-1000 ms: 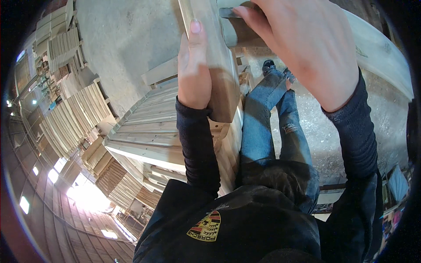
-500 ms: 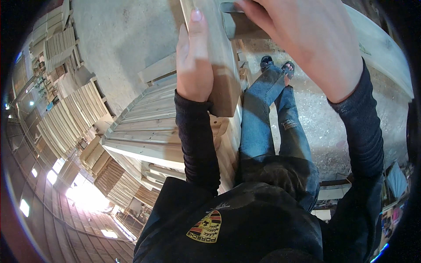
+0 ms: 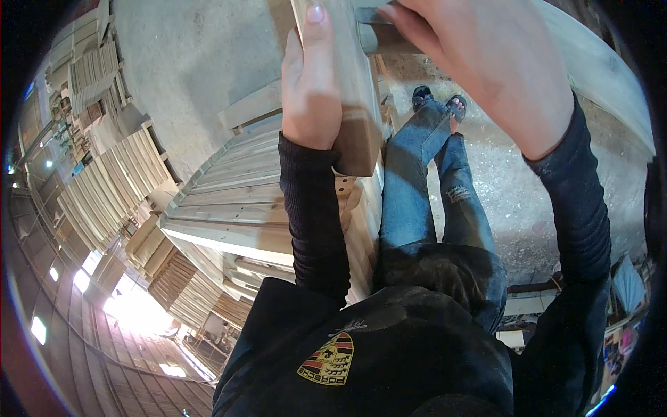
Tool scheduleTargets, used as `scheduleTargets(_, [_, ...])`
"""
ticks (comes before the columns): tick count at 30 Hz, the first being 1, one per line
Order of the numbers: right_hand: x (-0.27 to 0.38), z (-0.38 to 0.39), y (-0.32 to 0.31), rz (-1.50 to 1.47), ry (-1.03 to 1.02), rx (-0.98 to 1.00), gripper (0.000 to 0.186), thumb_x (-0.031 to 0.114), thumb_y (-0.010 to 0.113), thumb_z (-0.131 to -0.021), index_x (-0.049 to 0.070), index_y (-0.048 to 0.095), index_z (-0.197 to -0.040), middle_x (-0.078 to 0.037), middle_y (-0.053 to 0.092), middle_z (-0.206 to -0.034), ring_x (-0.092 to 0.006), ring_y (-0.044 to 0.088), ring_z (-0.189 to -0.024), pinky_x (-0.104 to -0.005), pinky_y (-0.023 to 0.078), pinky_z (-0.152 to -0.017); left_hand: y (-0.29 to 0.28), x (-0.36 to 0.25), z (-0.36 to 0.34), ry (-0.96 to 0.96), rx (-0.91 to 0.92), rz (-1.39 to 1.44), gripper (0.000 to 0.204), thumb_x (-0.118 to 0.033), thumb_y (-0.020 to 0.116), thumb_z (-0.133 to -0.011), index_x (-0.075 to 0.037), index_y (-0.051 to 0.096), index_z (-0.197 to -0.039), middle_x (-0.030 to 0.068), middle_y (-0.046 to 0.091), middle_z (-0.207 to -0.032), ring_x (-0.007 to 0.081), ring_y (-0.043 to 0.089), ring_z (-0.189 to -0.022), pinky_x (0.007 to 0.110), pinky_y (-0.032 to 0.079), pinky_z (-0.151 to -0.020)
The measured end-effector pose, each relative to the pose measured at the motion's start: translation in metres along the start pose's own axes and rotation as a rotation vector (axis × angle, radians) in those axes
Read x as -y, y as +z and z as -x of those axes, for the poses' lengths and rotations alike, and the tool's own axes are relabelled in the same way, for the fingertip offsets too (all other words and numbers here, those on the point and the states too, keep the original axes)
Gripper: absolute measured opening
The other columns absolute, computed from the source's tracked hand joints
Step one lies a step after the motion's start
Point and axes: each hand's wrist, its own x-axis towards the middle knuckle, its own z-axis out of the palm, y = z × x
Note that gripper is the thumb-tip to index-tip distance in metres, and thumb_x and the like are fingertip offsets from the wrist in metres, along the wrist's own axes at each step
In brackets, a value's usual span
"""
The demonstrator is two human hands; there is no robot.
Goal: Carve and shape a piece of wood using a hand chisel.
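Note:
My left hand [image 3: 310, 97] lies along the left side of a pale wooden beam [image 3: 356, 118], its thumb stretched over the upper face and its fingers against the side. The beam's squared end points towards me. At the top, a short wooden crosspiece [image 3: 389, 38] meets the beam's right side. Bent over this crosspiece is my right hand [image 3: 486, 62], with its thumb tip near the joint. Most of its fingers are hidden or beyond the upper edge, so what it grips does not show.
A stack of wooden boards [image 3: 229, 201] stands beneath and left of the beam. A long, pale curved panel [image 3: 604, 83] runs along the right. My legs in jeans [image 3: 410, 181] stand on the concrete floor [image 3: 528, 215]. More timber stacks [image 3: 121, 184] stand farther left.
My left hand and the beam's near end have shifted slightly up, away from my body. The right hand has moved only a little, still bent over the crosspiece.

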Motion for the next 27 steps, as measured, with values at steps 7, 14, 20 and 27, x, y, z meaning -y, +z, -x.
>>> scheduleTargets(7, [-0.02, 0.032, 0.029, 0.104, -0.061, 0.089, 0.017, 0.015, 0.063, -0.095, 0.007, 0.062, -0.11, -0.013, 0.064, -0.082, -0.0341, 0.063, -0.07, -0.0418, 0.048, -0.061, 0.035, -0.036, 0.0, -0.416, -0.26, -0.139, 0.053, -0.037, 0.029, -0.11, 0.004, 0.054, -0.133, 0.0106, 0.064, -0.112, 0.015, 0.06, -0.09, 0.027, 0.049, -0.079])
scheduleTargets(14, [-0.002, 0.018, -0.014, -0.016, 0.129, 0.027, 0.019, 0.02, 0.064, -0.094, 0.004, 0.064, -0.084, -0.008, 0.055, -0.053, -0.0261, 0.059, -0.051, -0.0368, 0.049, -0.054, 0.015, -0.036, 0.011, -0.368, -0.139, -0.079, 0.054, -0.041, 0.03, -0.11, 0.001, 0.052, -0.135, 0.01, 0.065, -0.106, 0.0155, 0.062, -0.084, 0.027, 0.051, -0.073])
scheduleTargets(20, [0.001, 0.068, 0.035, -0.363, 0.031, -0.21, 0.029, 0.004, 0.055, -0.097, 0.007, 0.058, -0.126, -0.017, 0.065, -0.091, -0.0335, 0.066, -0.073, -0.0374, 0.051, -0.067, 0.007, -0.017, 0.012, -0.239, -0.232, -0.488, 0.063, -0.052, 0.037, -0.106, 0.007, 0.056, -0.119, 0.013, 0.063, -0.102, 0.0202, 0.057, -0.097, 0.032, 0.045, -0.091])
scheduleTargets(27, [0.043, 0.093, 0.07, -0.872, 0.337, -0.199, 0.052, -0.009, 0.051, -0.092, 0.008, 0.053, -0.141, -0.019, 0.063, -0.105, -0.0303, 0.061, -0.088, -0.0351, 0.049, -0.084, 0.022, -0.032, 0.007, -0.257, -0.288, -0.446, 0.064, -0.051, 0.036, -0.107, 0.005, 0.053, -0.131, 0.0146, 0.062, -0.119, 0.0205, 0.058, -0.109, 0.031, 0.044, -0.098])
